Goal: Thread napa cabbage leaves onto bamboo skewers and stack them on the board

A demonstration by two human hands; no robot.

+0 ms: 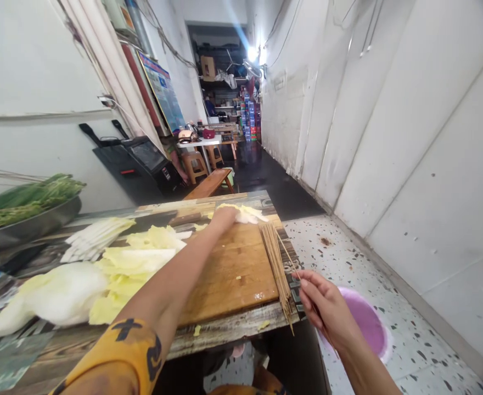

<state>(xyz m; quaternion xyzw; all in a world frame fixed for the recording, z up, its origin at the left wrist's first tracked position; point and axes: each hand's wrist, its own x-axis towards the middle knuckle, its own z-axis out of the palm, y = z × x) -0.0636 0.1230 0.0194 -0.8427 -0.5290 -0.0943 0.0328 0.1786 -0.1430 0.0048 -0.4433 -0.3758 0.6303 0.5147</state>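
My left hand (pixel 225 215) reaches across to the far edge of the wooden cutting board (pixel 233 269) and touches the white and yellow cabbage pieces (pixel 250 214) there. Its fingers are mostly hidden, so I cannot see whether they grip a piece. At the board's right side my right hand (pixel 324 302) is closed round a thin bamboo skewer (pixel 287 253), whose point slants up and away to the left. A bundle of bamboo skewers (pixel 275 263) lies along the board's right edge, just left of this hand. More yellow cabbage leaves (pixel 138 258) are piled left of my left forearm.
Further left lie a large white cabbage piece (pixel 66 293) and a row of cut white strips (pixel 95 238). A metal bowl (pixel 31 225) of greens stands at the far left. On the floor, right, is a pink basin (pixel 365 321). A wooden bench (pixel 208 185) stands beyond the table.
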